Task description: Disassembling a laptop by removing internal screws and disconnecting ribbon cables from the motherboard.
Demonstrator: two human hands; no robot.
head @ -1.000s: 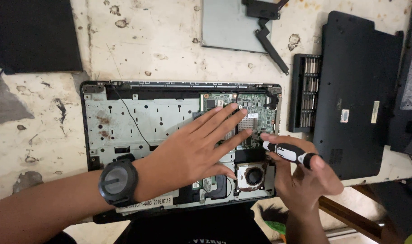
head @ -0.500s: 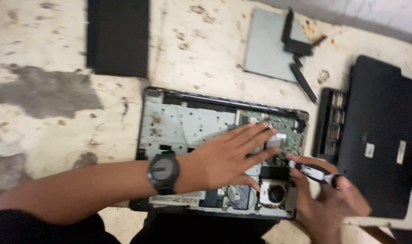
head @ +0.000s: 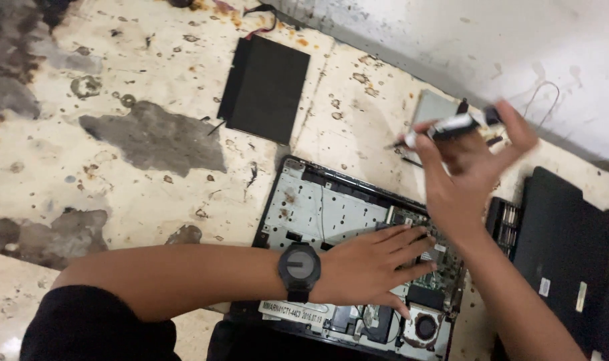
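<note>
Over on the left a flat black panel (head: 266, 88) lies on the stained table (head: 117, 194), set apart from the work. Nearer, the left hand (head: 371, 264), a dark watch (head: 299, 271) on its wrist, lies spread flat, fingers open, on the opened laptop (head: 331, 214), seemingly to hold it steady; it grips nothing. To the right, the right hand (head: 468, 174) is raised above the laptop, fingers pinching a black-and-white screwdriver (head: 451, 126) clear of the parts. A black cover (head: 562, 247) lies furthest right.

One opened laptop chassis (head: 331, 214), one screwdriver (head: 451, 125), one wristwatch (head: 299, 266), one cooling fan (head: 425, 327), one black panel (head: 268, 87), two hands.
</note>
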